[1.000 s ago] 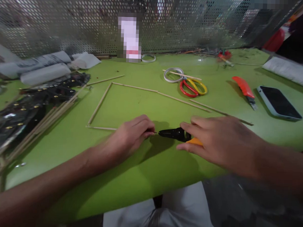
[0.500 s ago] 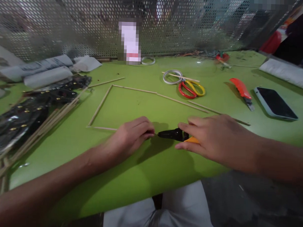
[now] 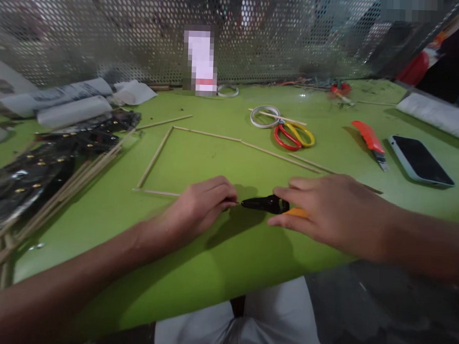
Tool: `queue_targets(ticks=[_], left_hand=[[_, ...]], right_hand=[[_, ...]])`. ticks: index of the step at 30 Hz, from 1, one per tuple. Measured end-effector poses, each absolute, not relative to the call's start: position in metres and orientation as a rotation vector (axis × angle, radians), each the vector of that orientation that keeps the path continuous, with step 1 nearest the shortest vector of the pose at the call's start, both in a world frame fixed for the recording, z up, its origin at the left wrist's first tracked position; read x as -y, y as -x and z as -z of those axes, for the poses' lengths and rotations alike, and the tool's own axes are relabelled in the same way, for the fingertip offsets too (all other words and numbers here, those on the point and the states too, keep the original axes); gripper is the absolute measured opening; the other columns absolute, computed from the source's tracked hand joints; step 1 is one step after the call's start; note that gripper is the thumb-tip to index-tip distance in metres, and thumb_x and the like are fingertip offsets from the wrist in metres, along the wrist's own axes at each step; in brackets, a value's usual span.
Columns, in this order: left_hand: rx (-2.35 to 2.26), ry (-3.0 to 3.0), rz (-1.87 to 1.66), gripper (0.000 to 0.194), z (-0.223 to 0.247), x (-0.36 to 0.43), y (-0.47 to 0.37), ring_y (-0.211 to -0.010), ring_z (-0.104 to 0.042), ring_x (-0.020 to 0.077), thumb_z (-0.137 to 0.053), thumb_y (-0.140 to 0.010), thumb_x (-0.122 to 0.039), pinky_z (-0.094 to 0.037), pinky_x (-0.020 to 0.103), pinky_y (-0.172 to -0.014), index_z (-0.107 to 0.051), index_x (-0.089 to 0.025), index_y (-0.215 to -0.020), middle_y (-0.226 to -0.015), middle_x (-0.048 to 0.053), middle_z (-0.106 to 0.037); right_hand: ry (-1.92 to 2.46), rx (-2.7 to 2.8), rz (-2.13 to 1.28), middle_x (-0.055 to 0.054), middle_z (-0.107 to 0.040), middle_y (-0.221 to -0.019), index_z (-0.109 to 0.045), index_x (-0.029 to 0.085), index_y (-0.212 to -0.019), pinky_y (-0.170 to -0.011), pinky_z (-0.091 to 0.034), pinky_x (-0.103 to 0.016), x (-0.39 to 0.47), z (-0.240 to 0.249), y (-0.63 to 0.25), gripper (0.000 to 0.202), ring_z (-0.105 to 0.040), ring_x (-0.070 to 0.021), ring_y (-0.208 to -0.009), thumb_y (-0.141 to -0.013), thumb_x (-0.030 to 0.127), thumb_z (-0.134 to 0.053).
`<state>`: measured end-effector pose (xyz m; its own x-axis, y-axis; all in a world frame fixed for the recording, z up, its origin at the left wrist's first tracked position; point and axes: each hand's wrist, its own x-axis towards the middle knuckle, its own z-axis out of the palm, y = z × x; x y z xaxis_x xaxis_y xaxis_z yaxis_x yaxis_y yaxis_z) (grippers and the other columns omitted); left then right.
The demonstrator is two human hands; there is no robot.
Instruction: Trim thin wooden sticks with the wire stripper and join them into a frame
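My left hand [image 3: 209, 204] is closed in a pinch on a thin wire-like piece [image 3: 238, 203]; only its short tip shows past the fingers. That tip meets the jaw end of the black-nosed pliers [image 3: 264, 204], which have orange handles. My right hand [image 3: 326, 210] is wrapped round those handles, thumb below and fingers above. Behind both hands, thin wooden sticks [image 3: 215, 135] lie end to end on the green table, forming part of a frame. One stick [image 3: 159, 193] of it runs behind my left hand.
On the table [image 3: 226, 272] lie red-and-yellow scissors [image 3: 289, 136], a tape roll [image 3: 264, 117], an orange cutter knife [image 3: 369, 139] and a phone [image 3: 421, 161]. Bundled sticks [image 3: 74, 186] and black plastic sheeting [image 3: 37, 160] cover the left side. A perforated metal panel [image 3: 125, 38] stands behind.
The view has shifted slightly, so the table things appear a little further right. Both hands keep nearly the same pose, with the pliers' tip still at the thin piece.
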<state>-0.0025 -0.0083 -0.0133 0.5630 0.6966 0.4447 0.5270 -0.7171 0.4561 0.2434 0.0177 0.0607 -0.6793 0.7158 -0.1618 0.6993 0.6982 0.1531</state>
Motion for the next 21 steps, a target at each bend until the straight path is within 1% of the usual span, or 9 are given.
queue_targets(ticks=[2,5,7,9,12,14,16,19,21], left_hand=[[-1.017,-2.528,-0.880,0.012,0.012,0.007,0.002,-0.078,-0.058,0.0134,-0.049,-0.095,-0.008,-0.047,0.023,-0.071,-0.060,-0.011,-0.092,-0.086,0.006,-0.063],[-1.022,-2.523,-0.885,0.012,0.012,0.007,0.002,-0.079,-0.058,0.0132,-0.048,-0.095,-0.009,-0.047,0.023,-0.072,-0.059,-0.012,-0.092,-0.086,0.006,-0.063],[-1.020,-2.521,-0.900,0.012,0.012,0.008,0.002,-0.079,-0.058,0.0131,-0.048,-0.095,-0.009,-0.047,0.023,-0.071,-0.059,-0.013,-0.091,-0.086,0.006,-0.063],[-1.014,-2.517,-0.901,0.012,0.013,0.009,0.002,-0.079,-0.058,0.0130,-0.049,-0.095,-0.009,-0.047,0.023,-0.071,-0.059,-0.013,-0.091,-0.085,0.006,-0.063],[-1.010,-2.511,-0.894,0.011,0.013,0.009,0.002,-0.080,-0.059,0.0129,-0.049,-0.095,-0.009,-0.047,0.023,-0.072,-0.060,-0.012,-0.092,-0.086,0.006,-0.063],[-1.013,-2.515,-0.906,0.011,0.014,0.009,0.003,-0.081,-0.059,0.0129,-0.050,-0.095,-0.009,-0.047,0.023,-0.073,-0.060,-0.012,-0.092,-0.087,0.007,-0.064],[-1.008,-2.518,-0.923,0.011,0.015,0.009,0.003,-0.081,-0.060,0.0129,-0.050,-0.096,-0.010,-0.048,0.023,-0.073,-0.060,-0.013,-0.092,-0.088,0.006,-0.064],[-1.005,-2.520,-0.926,0.012,0.015,0.008,0.003,-0.080,-0.060,0.0128,-0.049,-0.096,-0.010,-0.047,0.023,-0.072,-0.060,-0.013,-0.092,-0.087,0.006,-0.064],[-1.015,-2.524,-0.929,0.011,0.015,0.008,0.002,-0.080,-0.060,0.0126,-0.050,-0.095,-0.009,-0.047,0.022,-0.071,-0.060,-0.013,-0.091,-0.087,0.006,-0.064]], right_hand=[[-1.050,-2.730,-0.442,-0.008,-0.066,-0.078,-0.069,0.020,-0.106,-0.051,-0.021,-0.031,-0.007,-0.057,-0.244,0.049,-0.057,-0.0193,-0.061,-0.092,0.060,-0.045],[-0.867,-2.824,-0.841,-0.009,-0.062,-0.071,-0.068,0.017,-0.106,-0.053,-0.019,-0.033,0.003,-0.053,-0.246,0.041,-0.050,-0.0192,-0.059,-0.097,0.047,-0.041],[-0.790,-2.847,-0.947,-0.007,-0.059,-0.068,-0.067,0.017,-0.105,-0.054,-0.019,-0.034,0.005,-0.053,-0.247,0.037,-0.048,-0.0194,-0.059,-0.099,0.039,-0.038],[-0.797,-2.838,-0.934,-0.008,-0.059,-0.069,-0.066,0.017,-0.106,-0.053,-0.018,-0.034,0.004,-0.054,-0.246,0.036,-0.048,-0.0196,-0.060,-0.099,0.040,-0.040],[-0.906,-2.779,-0.732,-0.009,-0.062,-0.075,-0.067,0.017,-0.107,-0.053,-0.017,-0.032,0.000,-0.057,-0.244,0.040,-0.052,-0.0192,-0.060,-0.094,0.050,-0.047],[-0.988,-2.742,-0.481,-0.009,-0.064,-0.079,-0.068,0.018,-0.107,-0.053,-0.019,-0.031,-0.005,-0.059,-0.242,0.043,-0.055,-0.0185,-0.061,-0.092,0.054,-0.049],[-1.047,-2.727,-0.168,-0.007,-0.066,-0.080,-0.070,0.019,-0.104,-0.054,-0.024,-0.029,-0.012,-0.062,-0.242,0.046,-0.058,-0.0183,-0.064,-0.093,0.057,-0.047],[-1.101,-2.691,0.276,-0.004,-0.065,-0.071,-0.073,0.021,-0.092,-0.055,-0.032,-0.027,-0.024,-0.065,-0.244,0.052,-0.057,-0.0154,-0.061,-0.092,0.063,-0.042],[-1.172,-2.708,0.429,0.000,-0.060,-0.059,-0.073,0.022,-0.080,-0.052,-0.033,-0.026,-0.034,-0.067,-0.245,0.057,-0.050,-0.0121,-0.051,-0.089,0.069,-0.043]])
